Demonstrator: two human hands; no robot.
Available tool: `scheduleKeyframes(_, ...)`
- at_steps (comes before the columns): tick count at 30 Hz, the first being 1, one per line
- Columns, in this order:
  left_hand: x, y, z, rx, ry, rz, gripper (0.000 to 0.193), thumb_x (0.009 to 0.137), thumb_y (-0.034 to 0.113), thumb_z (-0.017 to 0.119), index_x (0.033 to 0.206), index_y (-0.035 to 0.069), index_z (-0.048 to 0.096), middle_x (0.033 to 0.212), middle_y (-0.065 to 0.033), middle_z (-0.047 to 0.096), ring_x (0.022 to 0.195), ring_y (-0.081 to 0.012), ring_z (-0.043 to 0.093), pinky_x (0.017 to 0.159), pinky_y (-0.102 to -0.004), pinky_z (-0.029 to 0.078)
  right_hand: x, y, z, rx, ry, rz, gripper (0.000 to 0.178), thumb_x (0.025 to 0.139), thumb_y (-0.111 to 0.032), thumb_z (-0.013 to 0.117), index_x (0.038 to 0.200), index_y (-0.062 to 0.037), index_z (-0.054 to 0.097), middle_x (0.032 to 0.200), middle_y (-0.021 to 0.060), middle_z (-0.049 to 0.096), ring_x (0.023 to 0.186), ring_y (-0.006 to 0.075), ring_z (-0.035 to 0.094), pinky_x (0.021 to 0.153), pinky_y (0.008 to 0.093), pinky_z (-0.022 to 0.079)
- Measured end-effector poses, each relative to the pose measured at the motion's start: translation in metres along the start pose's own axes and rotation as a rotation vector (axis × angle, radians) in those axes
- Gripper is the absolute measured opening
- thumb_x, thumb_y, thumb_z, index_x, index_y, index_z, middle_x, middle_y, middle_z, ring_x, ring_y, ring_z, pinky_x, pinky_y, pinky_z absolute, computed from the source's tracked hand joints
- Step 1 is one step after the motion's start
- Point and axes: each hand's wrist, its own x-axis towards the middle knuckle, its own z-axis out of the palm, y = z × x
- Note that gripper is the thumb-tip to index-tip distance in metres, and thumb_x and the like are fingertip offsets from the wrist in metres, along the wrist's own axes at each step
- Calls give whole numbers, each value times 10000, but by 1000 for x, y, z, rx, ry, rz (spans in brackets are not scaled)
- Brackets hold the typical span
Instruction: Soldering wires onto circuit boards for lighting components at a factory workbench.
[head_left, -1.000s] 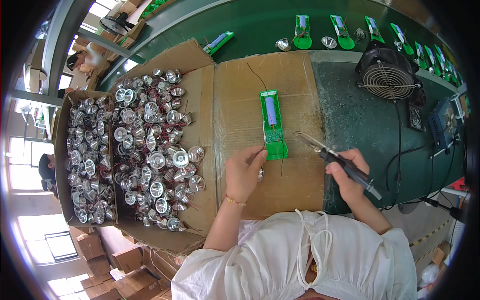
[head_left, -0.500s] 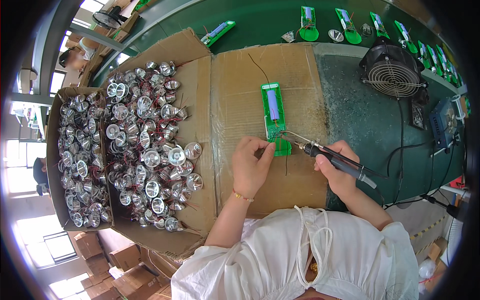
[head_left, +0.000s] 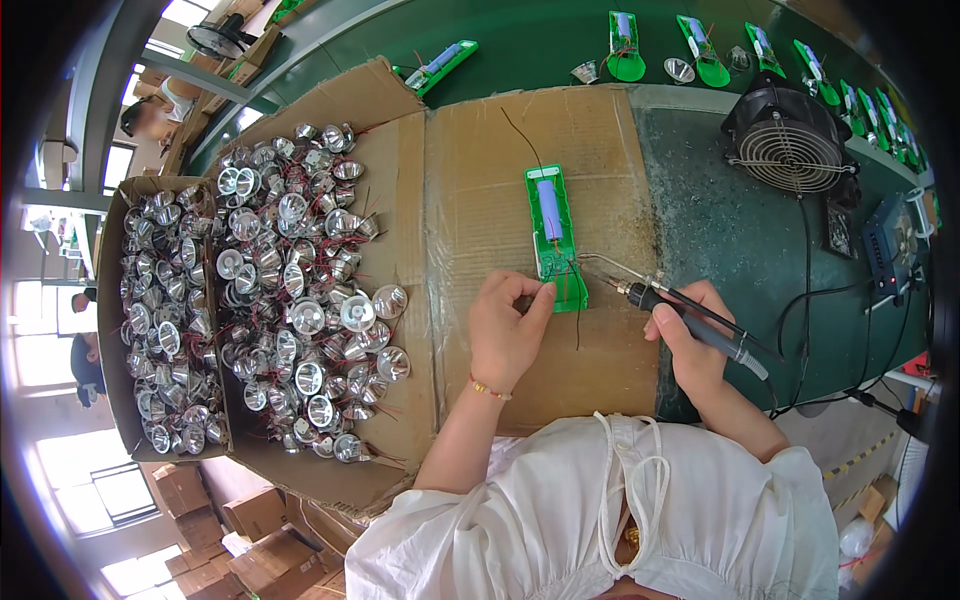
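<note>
Likely soldering; right hand (head_left: 694, 336) clamped on iron (head_left: 646, 298) at case (head_left: 567, 235)'s 4 o'clock; left hand (head_left: 505, 325) at 7, grip unclear; next needs steadiness.

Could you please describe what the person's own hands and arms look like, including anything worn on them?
The left hand and right hand are ungloved. A thin bracelet with gold-toned and reddish parts is worn on the left side; none shows on the right. Loose, plain white sleeves end around the elbows.

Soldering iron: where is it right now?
In the head view, right of centre: the soldering iron is in the right hand, its tip near the green casing.
</note>
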Motion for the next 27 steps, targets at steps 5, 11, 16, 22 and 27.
scheduleKeyframes(5, 1, 1, 1, -45, -7, -24, 149, 765, 136, 641, 710, 2, 608, 722, -86, 546, 601, -182, 531, 547, -282, 420, 0, 0, 0, -13, -22, 45, 107, 800, -36, 578, 814, 0, 478, 647, 83, 569, 559, 112, 552, 533, 235, 458)
scheduleKeyframes(11, 2, 4, 1, -27, -17, 13, 162, 752, 134, 648, 671, 1, 603, 706, -87, 541, 566, -184, 523, 518, -284, 410, 6, 5, 7, -2, -39, 53, 124, 783, -40, 606, 799, -6, 488, 650, 64, 579, 557, 83, 547, 513, 216, 444)
scheduleKeyframes(16, 5, 1, 3, -16, -3, 19, 149, 737, 121, 647, 662, 1, 599, 694, -86, 536, 548, -183, 515, 499, -289, 399, 11, 8, 11, 45, -25, 67, 133, 773, -45, 626, 790, -10, 499, 651, 44, 582, 556, 63, 540, 494, 202, 429)
scheduleKeyframes(22, 6, 1, 2, -29, -13, 14, 151, 729, 122, 644, 654, 1, 595, 684, -87, 531, 545, -183, 510, 500, -289, 395, 13, 7, 10, 40, -29, 93, 130, 775, -46, 625, 788, -12, 500, 643, 47, 579, 554, 64, 537, 489, 199, 419)
scheduleKeyframes(27, 6, -1, 2, -27, -14, 22, 152, 730, 125, 645, 654, 3, 596, 681, -87, 531, 545, -184, 507, 500, -290, 392, 13, 8, 10, 65, -46, 111, 125, 780, -46, 620, 787, -12, 500, 636, 46, 579, 555, 65, 537, 497, 199, 419)
